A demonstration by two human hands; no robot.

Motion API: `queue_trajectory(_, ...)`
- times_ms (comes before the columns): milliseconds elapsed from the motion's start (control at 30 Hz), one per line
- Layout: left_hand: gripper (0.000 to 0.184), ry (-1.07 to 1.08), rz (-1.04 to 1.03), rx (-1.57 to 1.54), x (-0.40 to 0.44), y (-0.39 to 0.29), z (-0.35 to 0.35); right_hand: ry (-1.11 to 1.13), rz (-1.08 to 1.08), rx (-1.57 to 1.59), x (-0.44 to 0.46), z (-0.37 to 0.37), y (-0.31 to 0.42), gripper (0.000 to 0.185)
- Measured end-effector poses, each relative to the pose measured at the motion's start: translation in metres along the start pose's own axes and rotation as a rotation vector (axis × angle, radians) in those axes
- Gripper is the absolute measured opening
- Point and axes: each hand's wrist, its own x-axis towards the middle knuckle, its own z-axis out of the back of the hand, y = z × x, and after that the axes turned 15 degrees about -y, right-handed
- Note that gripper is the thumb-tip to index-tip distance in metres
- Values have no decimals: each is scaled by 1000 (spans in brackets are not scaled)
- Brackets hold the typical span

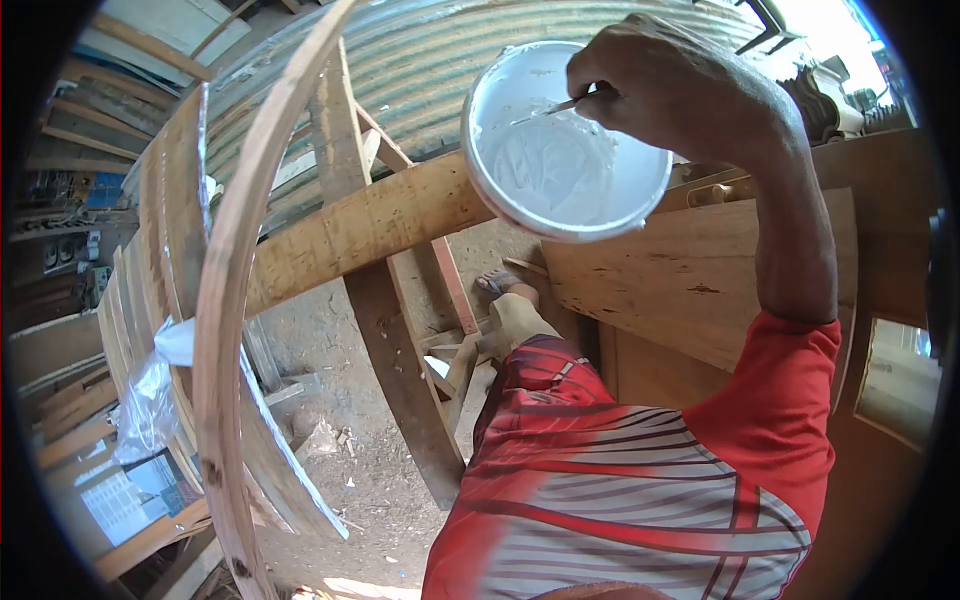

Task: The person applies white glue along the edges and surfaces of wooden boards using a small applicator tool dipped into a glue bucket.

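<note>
My right hand (pixel 640 90) is closed in a pinch on a thin, narrow putty knife (pixel 548 112), whose blade points down into a white bucket (pixel 655 185). Most of the knife's handle is hidden by my fingers. Smooth white paste (pixel 560 170) coats the bottom and walls of the bucket, with smears along its rim. The bucket's open mouth faces me, close to a wooden beam (pixel 370 225); what bears its weight cannot be seen. My left hand is out of view.
A curved wooden strip (pixel 225 300) rises at the left, beside upright boards (pixel 170 210) and a plastic bag (pixel 150 400). Corrugated metal sheets (pixel 420 75) lie behind. A wooden panel (pixel 690 275) stands at the right. Timber legs (pixel 405 380) stand over the dirt floor (pixel 340 400).
</note>
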Motion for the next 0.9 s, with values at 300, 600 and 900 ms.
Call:
queue_trajectory(300,78,185,11,39,6,-17,-54,244,156,168,20,-40,-21,28)
queue_trajectory(600,81,158,64,37,10,-9,-41,326,215,143,-1,-119,-28,20)
queue_trajectory(900,85,45,100,63,16,4,23,662,318,14,5,-102,-8,27)
